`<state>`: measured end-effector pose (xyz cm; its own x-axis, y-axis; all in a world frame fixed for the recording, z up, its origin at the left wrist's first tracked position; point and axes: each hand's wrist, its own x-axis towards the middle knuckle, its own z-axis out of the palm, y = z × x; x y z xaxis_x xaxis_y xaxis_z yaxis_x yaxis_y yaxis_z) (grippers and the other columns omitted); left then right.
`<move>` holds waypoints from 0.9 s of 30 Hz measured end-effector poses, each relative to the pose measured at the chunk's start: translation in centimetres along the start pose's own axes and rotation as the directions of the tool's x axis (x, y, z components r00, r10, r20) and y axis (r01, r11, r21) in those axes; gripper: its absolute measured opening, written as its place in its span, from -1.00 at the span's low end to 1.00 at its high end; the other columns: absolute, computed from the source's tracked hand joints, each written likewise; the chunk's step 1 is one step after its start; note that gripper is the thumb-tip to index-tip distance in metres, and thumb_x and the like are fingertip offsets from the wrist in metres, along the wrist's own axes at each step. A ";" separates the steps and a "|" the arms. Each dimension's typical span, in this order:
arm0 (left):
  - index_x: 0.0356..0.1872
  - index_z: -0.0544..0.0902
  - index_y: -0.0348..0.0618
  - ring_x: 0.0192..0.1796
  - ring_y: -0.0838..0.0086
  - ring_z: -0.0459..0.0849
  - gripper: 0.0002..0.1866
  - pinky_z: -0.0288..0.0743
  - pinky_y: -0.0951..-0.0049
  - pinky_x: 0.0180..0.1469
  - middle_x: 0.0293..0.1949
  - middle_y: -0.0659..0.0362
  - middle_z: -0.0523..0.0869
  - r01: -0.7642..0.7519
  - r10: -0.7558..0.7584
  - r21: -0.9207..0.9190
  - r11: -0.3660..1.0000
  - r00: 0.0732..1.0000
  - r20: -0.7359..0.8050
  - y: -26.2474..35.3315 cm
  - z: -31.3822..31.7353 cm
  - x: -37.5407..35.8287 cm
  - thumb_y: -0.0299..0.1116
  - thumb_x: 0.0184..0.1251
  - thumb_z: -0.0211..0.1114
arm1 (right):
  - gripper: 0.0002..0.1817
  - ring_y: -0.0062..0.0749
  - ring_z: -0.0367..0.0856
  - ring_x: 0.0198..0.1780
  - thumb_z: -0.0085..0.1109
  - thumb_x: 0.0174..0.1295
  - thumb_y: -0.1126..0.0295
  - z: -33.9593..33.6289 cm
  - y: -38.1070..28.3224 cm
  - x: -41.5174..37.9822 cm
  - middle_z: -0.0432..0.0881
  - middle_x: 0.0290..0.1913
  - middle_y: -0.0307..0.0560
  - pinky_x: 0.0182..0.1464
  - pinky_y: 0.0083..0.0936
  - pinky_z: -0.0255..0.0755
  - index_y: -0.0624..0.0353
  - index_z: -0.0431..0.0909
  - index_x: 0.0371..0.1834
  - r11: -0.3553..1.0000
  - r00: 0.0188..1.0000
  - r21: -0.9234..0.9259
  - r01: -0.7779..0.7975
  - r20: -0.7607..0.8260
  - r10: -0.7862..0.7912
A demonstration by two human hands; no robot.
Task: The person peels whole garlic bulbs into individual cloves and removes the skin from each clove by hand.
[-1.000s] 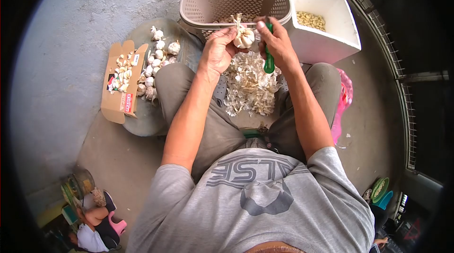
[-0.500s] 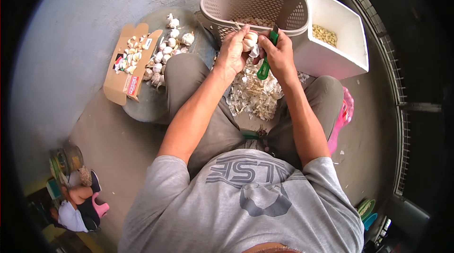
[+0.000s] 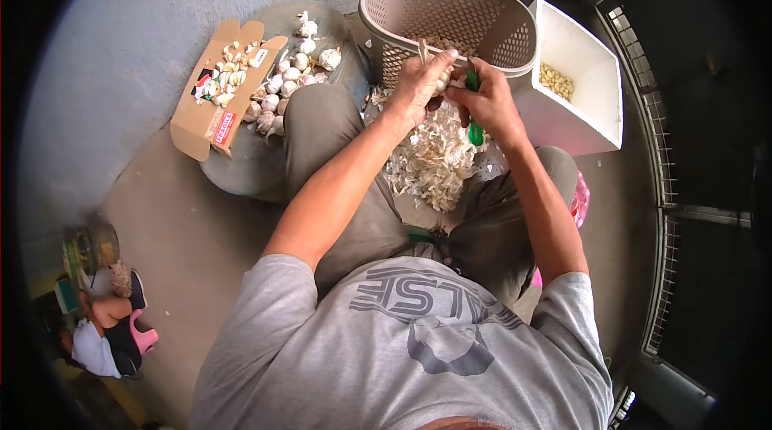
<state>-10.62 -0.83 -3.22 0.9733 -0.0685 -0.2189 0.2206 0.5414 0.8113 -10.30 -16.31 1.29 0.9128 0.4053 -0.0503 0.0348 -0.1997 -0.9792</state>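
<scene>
My left hand [image 3: 420, 89] grips a garlic bulb [image 3: 441, 78] in front of the beige perforated basket [image 3: 450, 8]. Only a bit of the bulb and its dry stalk show between the fingers. My right hand [image 3: 489, 105] is closed around a green-handled knife [image 3: 474, 131], held right against the bulb. Below both hands a heap of papery garlic skins [image 3: 434, 160] lies between my knees.
A white foam box [image 3: 591, 68] with peeled cloves stands right of the basket. Whole bulbs [image 3: 283, 80] lie on a round tray at the left, beside an open cardboard box [image 3: 215, 92] with garlic pieces. A small figure sits at the lower left [image 3: 104, 325].
The view has swung, shifting everything right and up-left tilt. My hands have closed in tighter on the bulb, which is now mostly hidden by my fingers.
</scene>
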 end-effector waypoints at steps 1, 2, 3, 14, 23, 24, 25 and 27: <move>-0.34 0.65 -0.11 -0.67 0.77 0.25 -0.62 0.05 0.65 -0.61 -0.63 0.46 0.43 0.045 -0.045 0.011 0.999 0.999 -0.008 0.2 0.2 -0.3 0.01 0.39 0.45 | -0.79 -0.62 0.54 -0.60 0.34 0.25 0.62 -0.3 -0.1 0.0 0.60 -0.48 -0.22 -0.61 -0.56 0.40 0.30 0.52 -0.12 1.000 1.000 -0.008 -0.013 -0.006 0.012; -0.37 0.65 -0.04 -0.70 0.76 0.23 -0.67 0.00 0.61 -0.64 -0.66 0.45 0.43 0.082 -0.083 -0.047 0.996 0.997 -0.004 0.0 0.0 0.0 -0.01 0.35 0.45 | -0.82 -0.63 0.53 -0.61 0.34 0.25 0.62 -0.6 -0.3 0.1 0.60 -0.48 -0.23 -0.61 -0.57 0.39 0.29 0.53 -0.16 1.000 1.000 -0.013 -0.023 -0.012 0.023; -0.38 0.65 -0.01 -0.69 0.74 0.25 -0.69 0.01 0.59 -0.63 -0.65 0.44 0.45 0.126 -0.129 -0.078 0.989 0.991 -0.027 0.1 0.0 0.1 -0.02 0.34 0.44 | -0.84 -0.64 0.53 -0.61 0.34 0.25 0.62 -0.6 -0.4 0.1 0.59 -0.48 -0.24 -0.61 -0.57 0.39 0.29 0.54 -0.19 0.999 0.999 -0.015 -0.036 -0.020 0.035; -0.33 0.58 0.08 -0.60 0.55 0.52 -0.90 0.37 0.55 -0.60 -0.56 0.35 0.54 0.259 -0.256 -0.212 0.942 0.966 0.045 -0.8 -1.1 -0.4 -0.24 0.38 0.29 | -0.84 0.27 0.65 -0.25 0.20 0.18 0.68 1.2 0.2 -2.0 0.62 -0.30 0.27 -0.18 -0.06 0.52 0.30 0.53 -0.19 0.785 0.911 -0.463 0.410 0.168 -0.377; -0.36 0.54 -0.01 -0.69 0.53 0.47 -0.70 0.16 0.44 -0.75 -0.60 0.32 0.51 0.110 -0.116 -0.178 0.978 0.993 -0.023 0.0 -1.8 1.8 -0.05 0.42 0.35 | -0.64 0.13 0.70 0.01 0.38 0.08 0.62 -1.2 2.0 -2.7 0.66 0.00 0.18 0.08 -0.17 0.58 0.38 0.66 0.00 0.776 0.905 -0.474 0.415 0.299 -0.302; -0.31 0.58 -0.06 -0.66 0.52 0.50 -0.67 0.18 0.45 -0.75 -0.55 0.31 0.56 0.106 -0.110 -0.161 0.981 0.994 -0.012 0.0 -1.8 1.7 -0.01 0.41 0.37 | -0.65 0.09 0.70 -0.02 0.42 0.07 0.58 -2.3 2.2 -2.5 0.66 -0.03 0.17 0.05 -0.18 0.57 0.38 0.66 -0.04 0.797 0.925 -0.486 0.360 0.293 -0.240; -0.29 0.60 -0.04 -0.64 0.54 0.52 -0.67 0.19 0.46 -0.73 -0.54 0.33 0.57 0.112 -0.114 -0.134 0.985 0.993 -0.013 0.0 -1.7 1.6 0.00 0.40 0.38 | -0.66 0.05 0.70 -0.05 0.46 0.05 0.54 -3.2 2.3 -2.2 0.66 -0.07 0.15 0.02 -0.20 0.56 0.38 0.67 -0.07 0.812 0.941 -0.497 0.305 0.289 -0.176; -0.26 0.63 -0.01 -0.59 0.58 0.55 -0.67 0.21 0.47 -0.69 -0.51 0.37 0.60 0.126 -0.128 -0.087 0.988 0.992 -0.021 -0.1 -1.1 1.2 0.03 0.38 0.40 | -0.66 -0.19 0.60 -0.27 0.51 0.19 0.31 -3.8 2.4 -1.7 0.63 -0.31 0.08 -0.18 -0.24 0.49 0.36 0.67 -0.16 0.901 0.984 -0.400 0.169 0.124 -0.129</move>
<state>-9.52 -0.07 -4.19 0.9355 -0.1201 -0.3323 0.3352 0.5994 0.7269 -10.26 -20.90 -0.25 0.8431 0.5352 0.0524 0.3478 -0.4683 -0.8122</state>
